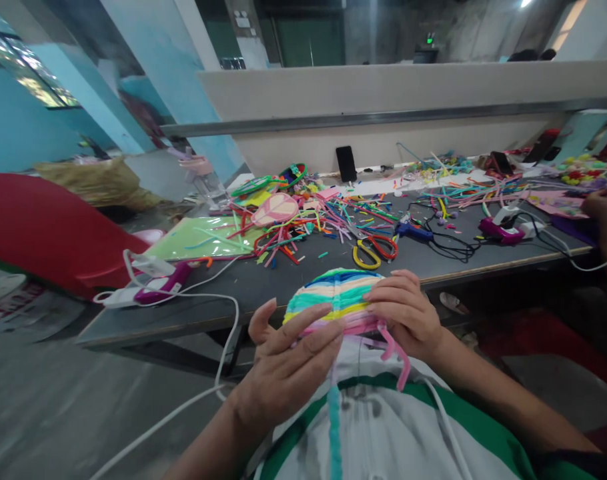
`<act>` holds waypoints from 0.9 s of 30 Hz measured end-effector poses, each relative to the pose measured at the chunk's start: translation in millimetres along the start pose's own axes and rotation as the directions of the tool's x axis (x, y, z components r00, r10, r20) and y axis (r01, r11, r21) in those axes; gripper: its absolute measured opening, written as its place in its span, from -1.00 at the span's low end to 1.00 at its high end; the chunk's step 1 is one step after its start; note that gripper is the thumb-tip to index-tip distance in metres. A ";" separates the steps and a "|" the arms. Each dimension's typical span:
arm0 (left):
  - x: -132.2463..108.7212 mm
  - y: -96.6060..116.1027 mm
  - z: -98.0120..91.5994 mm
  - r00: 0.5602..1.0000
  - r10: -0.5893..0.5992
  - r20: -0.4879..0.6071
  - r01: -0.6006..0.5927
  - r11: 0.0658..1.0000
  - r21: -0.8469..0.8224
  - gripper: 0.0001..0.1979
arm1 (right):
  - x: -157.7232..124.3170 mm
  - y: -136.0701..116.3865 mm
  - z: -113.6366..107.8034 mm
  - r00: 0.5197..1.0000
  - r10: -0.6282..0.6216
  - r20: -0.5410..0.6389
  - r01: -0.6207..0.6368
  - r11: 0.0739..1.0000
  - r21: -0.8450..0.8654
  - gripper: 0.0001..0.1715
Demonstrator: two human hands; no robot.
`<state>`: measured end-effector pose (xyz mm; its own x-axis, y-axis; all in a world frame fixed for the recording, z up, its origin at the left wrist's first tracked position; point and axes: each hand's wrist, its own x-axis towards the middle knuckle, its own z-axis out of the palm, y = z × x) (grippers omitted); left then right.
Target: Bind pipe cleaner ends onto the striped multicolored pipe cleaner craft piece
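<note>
A dome-shaped piece made of pipe cleaners point(336, 291), striped blue, turquoise, peach, yellow and pink, is held over my lap before the table edge. My left hand point(296, 353) lies across its lower left part, fingers stretched out and thumb apart. At the right edge, my right hand point(406, 310) grips the piece with bent fingers; its thumb is hidden. Loose pink pipe cleaner ends point(396, 353) dangle below the right hand. A turquoise strand point(335, 427) hangs down over my white and green clothing.
On the dark table point(223, 303) lie scissors point(367, 255), a blue glue gun point(414, 231), a green sheet point(203, 239) and scattered pipe cleaners point(288, 230). White cables run from a purple power strip point(166, 283) past my left arm. Another person's hand point(603, 203) is at far right.
</note>
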<state>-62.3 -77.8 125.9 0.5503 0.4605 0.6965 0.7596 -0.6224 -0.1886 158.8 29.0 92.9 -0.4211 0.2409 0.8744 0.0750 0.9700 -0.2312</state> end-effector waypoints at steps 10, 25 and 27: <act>-3.3 -21.4 3.5 0.995 0.030 -0.095 -0.015 0.987 0.159 -0.71 | 7.1 22.1 1.6 0.719 0.687 0.099 -0.579 0.515 0.632 -0.43; -9.7 -20.9 42.1 0.754 -0.636 -0.164 0.563 0.754 -0.338 -0.46 | 28.3 38.8 -10.0 0.513 0.776 0.367 -0.526 -0.054 0.849 -0.49; -5.4 -13.9 46.1 0.569 -0.821 0.047 0.646 0.411 -0.644 -0.49 | 25.4 40.5 -12.3 0.489 0.796 0.357 -0.507 -0.074 0.859 -0.46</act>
<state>-59.9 -42.5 92.9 -0.2947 0.8025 0.5188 0.4442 -0.3656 0.8179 162.3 74.8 111.0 -0.4692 0.8783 0.0917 -0.5685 -0.2210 -0.7925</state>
